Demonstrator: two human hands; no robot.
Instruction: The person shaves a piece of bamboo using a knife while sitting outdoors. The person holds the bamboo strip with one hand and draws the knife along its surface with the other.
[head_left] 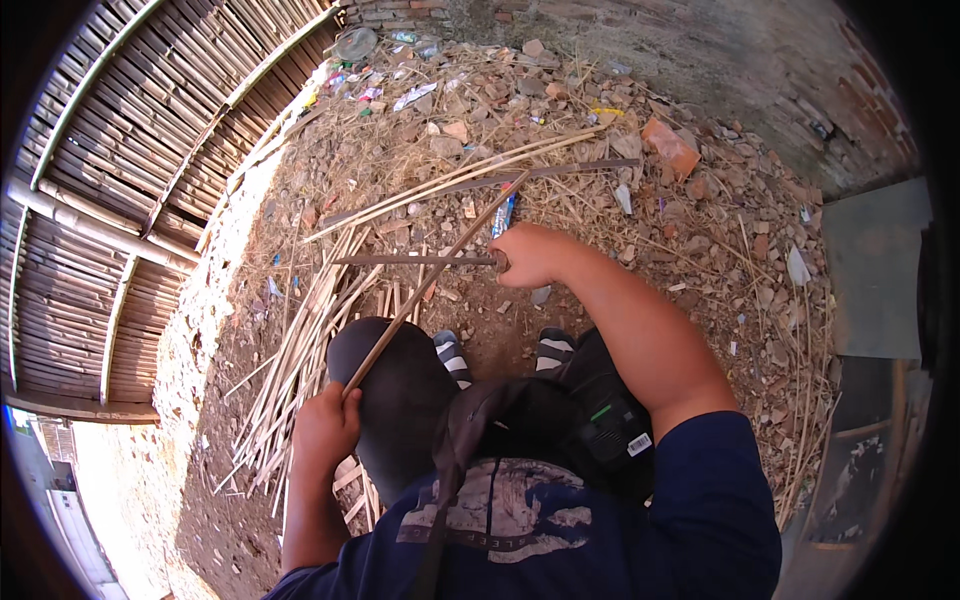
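My left hand [325,428] is closed round the lower end of a long split bamboo strip [398,324], which slants up and away to the right past my dark-clothed knee. In my right hand [530,254] is the handle of a long, narrow, dark-bladed knife [390,260]. Its blade points left and crosses the strip, apparently against it; which lies on top I cannot make out. Beneath and left of the blade lies a loose pile of thin bamboo strips [285,375] on the ground. My right fingers hide most of the handle.
Ahead, pale bamboo lengths [470,180] and a darker strip [590,167] lie across rubble and dry straw. An orange brick chunk [670,148] sits beyond my right hand. A slatted bamboo wall [150,120] rises at left, a brick wall [730,70] at the back right.
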